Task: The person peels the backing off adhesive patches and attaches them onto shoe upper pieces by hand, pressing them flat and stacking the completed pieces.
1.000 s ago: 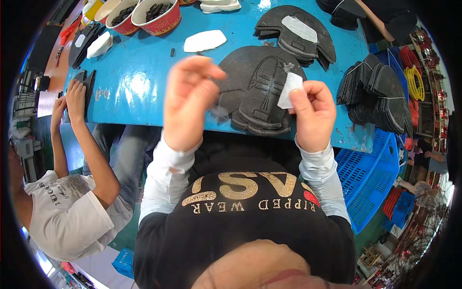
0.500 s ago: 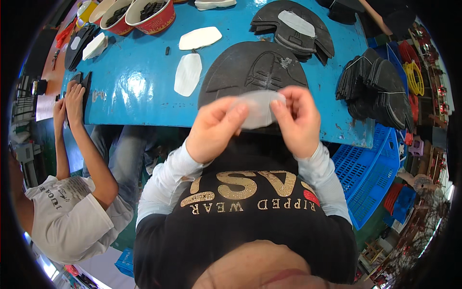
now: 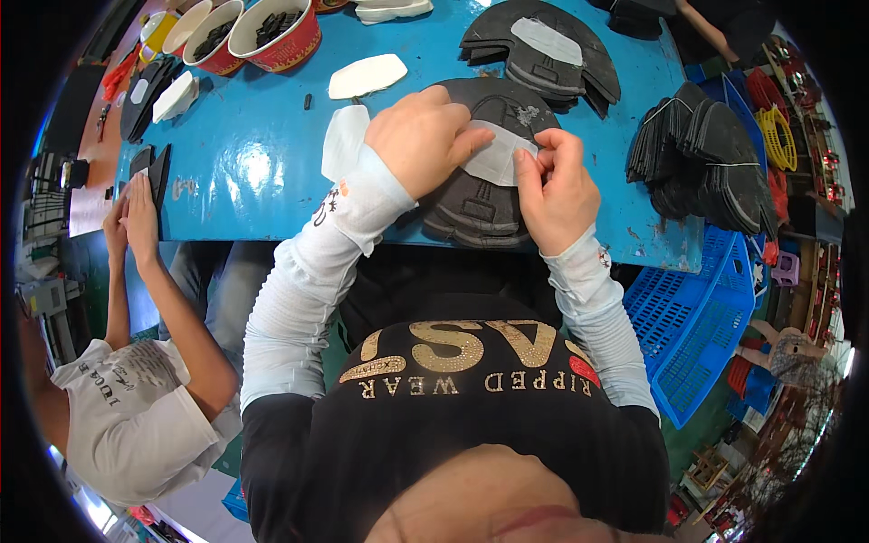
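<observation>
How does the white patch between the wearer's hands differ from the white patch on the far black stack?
The held patch has the left hand and right hand at its ends; the far patch is untouched. The held patch is partly covered; the far patch shows its whole outline. The held patch is over the near stack, the far patch on the far stack. Both look whitish.

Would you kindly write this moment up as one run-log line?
Left hand: at left end of white patch | Right hand: pinching its right end | Patch: over rounded black pad | Left of pad: white sheet
</observation>
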### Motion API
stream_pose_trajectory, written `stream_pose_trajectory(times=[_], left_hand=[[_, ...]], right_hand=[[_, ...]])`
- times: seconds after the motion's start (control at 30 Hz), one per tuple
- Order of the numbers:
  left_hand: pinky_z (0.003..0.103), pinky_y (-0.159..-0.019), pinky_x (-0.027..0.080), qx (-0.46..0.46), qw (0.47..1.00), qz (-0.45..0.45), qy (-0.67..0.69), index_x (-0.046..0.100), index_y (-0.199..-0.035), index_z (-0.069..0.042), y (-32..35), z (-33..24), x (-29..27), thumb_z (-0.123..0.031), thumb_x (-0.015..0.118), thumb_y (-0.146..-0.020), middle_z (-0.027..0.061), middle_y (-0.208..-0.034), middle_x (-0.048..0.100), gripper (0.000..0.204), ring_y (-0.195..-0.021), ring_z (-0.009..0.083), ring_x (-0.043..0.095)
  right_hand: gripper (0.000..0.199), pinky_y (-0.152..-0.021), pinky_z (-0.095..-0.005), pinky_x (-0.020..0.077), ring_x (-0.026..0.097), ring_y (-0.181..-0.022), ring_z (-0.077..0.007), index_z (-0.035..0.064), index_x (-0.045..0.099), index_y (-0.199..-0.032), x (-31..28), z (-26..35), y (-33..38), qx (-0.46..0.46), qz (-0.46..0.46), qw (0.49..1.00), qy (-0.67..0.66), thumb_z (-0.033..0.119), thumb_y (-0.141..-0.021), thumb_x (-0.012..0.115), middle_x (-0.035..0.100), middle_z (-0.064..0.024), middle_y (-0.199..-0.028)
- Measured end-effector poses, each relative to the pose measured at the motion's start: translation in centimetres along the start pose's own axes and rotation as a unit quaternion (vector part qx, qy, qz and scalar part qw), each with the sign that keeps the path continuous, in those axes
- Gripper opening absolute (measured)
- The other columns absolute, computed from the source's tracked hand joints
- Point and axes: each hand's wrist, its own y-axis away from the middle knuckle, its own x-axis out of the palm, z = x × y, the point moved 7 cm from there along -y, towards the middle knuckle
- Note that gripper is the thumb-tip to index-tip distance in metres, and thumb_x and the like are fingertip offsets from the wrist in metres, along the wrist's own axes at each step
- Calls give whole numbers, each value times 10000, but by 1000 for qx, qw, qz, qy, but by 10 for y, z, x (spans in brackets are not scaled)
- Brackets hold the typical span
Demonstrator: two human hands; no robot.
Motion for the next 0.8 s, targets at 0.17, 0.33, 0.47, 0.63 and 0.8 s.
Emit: stream_pose_trajectory(times=[0.17, 0.33, 0.47, 0.63, 0.8], left_hand=[[415, -606, 478, -4, 999, 3, -32, 627, -710, -52, 4, 2, 9, -328, 668, -799, 118, -736, 566, 293, -726, 316, 593], [405, -612, 465, -27, 996, -74, -31, 612, -902, -54, 13, 10, -3, -292, 672, -796, 106, -867, 582, 268, -729, 313, 580], [366, -708, 444, 153, 986, -38, -48, 579, -1116, -64, 20, -34, -10, -291, 658, -787, 76, -1119, 591, 408, -810, 261, 561], [341, -816, 391, 116, 977, 129, -127, 445, -1362, -96, 38, -7, 10, -444, 545, -841, 27, -1371, 466, 635, -961, 235, 481], [322, -774, 386, 132, 975, 99, -151, 500, -1303, -91, 46, 0, -6, -497, 564, -813, 27, -1338, 484, 639, -966, 209, 487]], right_hand=[[236, -560, -368, 449, 590, -615, -233, 68, 533, -997, 6, -2, 1, -23, -4, 999, 31, 135, -811, 662, 567, -47, -679], [308, -699, -371, 457, 584, -836, -274, 63, 544, -1082, -9, -11, -2, -74, -46, 995, 37, 147, -809, 659, 583, -102, -930], [552, -955, -497, 352, 478, -1144, -347, 48, 501, -1262, -7, 38, 2, -262, 60, 960, 73, 374, -835, 631, 523, -128, -1253], [933, -1049, -639, 167, 249, -1368, -353, 57, 281, -1432, 18, -5, 16, -211, 216, 924, 233, 681, -779, 512, 289, -141, -1483], [887, -1049, -636, 160, 254, -1371, -355, 41, 323, -1411, 3, -20, 21, -200, 209, 931, 224, 685, -816, 458, 302, -155, -1477]])
